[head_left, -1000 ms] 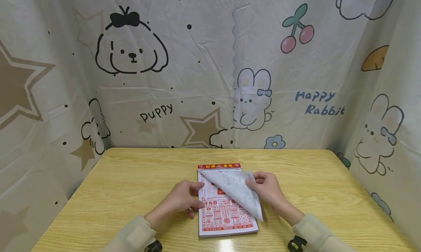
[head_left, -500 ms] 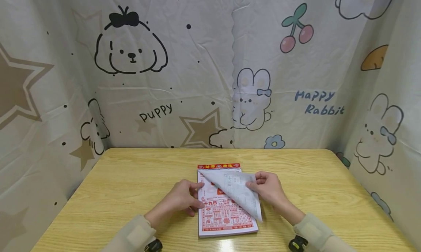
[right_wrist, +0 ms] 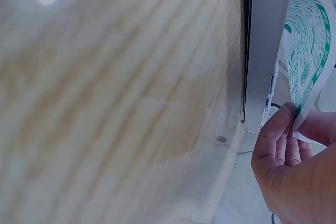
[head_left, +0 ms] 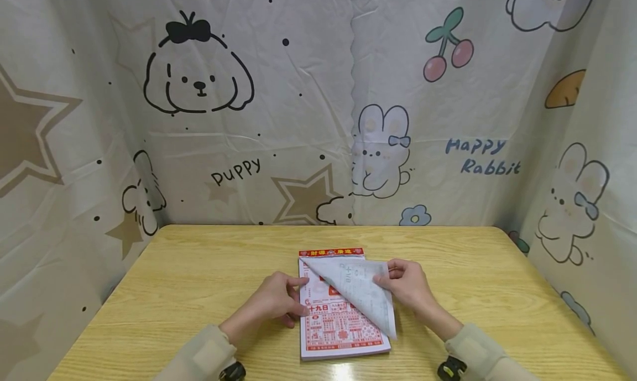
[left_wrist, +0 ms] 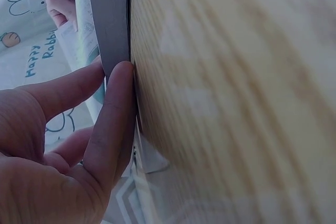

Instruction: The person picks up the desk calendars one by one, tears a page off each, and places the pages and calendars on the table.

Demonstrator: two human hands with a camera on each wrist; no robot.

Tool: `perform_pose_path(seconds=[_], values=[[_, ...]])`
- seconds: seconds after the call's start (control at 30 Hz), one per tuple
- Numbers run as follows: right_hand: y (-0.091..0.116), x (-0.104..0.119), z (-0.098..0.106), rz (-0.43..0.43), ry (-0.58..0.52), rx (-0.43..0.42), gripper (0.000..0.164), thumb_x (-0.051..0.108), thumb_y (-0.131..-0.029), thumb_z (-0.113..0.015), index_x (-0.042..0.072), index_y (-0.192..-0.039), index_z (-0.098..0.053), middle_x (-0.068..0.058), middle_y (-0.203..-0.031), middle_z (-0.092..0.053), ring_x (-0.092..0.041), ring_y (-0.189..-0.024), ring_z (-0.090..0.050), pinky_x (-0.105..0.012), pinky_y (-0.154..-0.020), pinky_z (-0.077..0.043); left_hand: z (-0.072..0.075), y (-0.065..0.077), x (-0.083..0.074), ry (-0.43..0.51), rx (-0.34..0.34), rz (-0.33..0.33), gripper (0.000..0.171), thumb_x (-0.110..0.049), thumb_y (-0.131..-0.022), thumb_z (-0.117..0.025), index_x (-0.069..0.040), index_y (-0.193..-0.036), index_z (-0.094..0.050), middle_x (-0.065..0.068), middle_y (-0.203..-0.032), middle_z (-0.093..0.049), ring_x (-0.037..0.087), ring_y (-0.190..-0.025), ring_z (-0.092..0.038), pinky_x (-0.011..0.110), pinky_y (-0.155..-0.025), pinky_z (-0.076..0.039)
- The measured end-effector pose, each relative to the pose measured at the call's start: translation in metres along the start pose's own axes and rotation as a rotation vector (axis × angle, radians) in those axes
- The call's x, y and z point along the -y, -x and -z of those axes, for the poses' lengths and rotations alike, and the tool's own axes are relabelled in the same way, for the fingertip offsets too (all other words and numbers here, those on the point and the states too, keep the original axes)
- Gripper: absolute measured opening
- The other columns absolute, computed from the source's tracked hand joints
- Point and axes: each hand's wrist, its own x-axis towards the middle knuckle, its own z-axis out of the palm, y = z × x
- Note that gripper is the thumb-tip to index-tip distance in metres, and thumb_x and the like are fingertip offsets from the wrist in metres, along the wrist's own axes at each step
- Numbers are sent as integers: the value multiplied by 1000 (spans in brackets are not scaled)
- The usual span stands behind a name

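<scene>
A thick tear-off calendar [head_left: 342, 334] with a red header strip [head_left: 330, 252] and red-printed pages lies flat on the table. At its left edge my left hand [head_left: 276, 298] holds the pad, fingertips over the rim. In the left wrist view, the fingers [left_wrist: 116, 95] press on the grey side of the stack [left_wrist: 111, 19], close by the table. My right hand [head_left: 405, 284] pinches the right side of the top page [head_left: 360, 290], lifted and folded diagonally so its pale back shows. The right wrist view has this page [right_wrist: 310, 40] curving up in green print, its edge between thumb and fingers.
The yellow wood-grain table [head_left: 214, 254] spreads around the calendar. Cream curtains [head_left: 278, 121] with cartoon prints hang behind it and on both sides. A dark wrist device [head_left: 450, 367] sits below the right sleeve.
The lifted page has shifted very slightly to the right with my right hand, and its lower corner sits a little lower. My left hand stays in place.
</scene>
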Motion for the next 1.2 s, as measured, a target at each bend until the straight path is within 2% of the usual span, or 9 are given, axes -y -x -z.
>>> perform_pose_path(seconds=[0.53, 0.87, 1.2], values=[[-3, -6, 6, -17, 27, 4, 25, 7, -88, -85, -6, -107, -73, -8, -86, -69, -17, -75, -61, -22, -55, -50, -1, 2, -3, 6, -17, 1, 69, 5, -79, -90, 0, -143, -64, 13, -83, -61, 18, -59, -70, 34, -53, -65], [-4, -6, 7, -29, -35, 30, 34, 4, -87, -87, -10, -113, -70, -9, -85, -76, -19, -73, -71, -32, -61, -65, -1, 2, -3, -8, -24, 18, 68, 3, -80, -90, -1, -142, -65, 13, -83, -61, 18, -59, -69, 34, -52, -65], [-6, -7, 9, -19, 9, 15, 34, 7, -86, -88, -8, -111, -71, -7, -83, -73, -17, -71, -68, -30, -58, -62, -2, 1, -2, 0, -17, 28, 68, 4, -79, -90, -1, -142, -65, 14, -83, -62, 18, -60, -70, 34, -53, -65]])
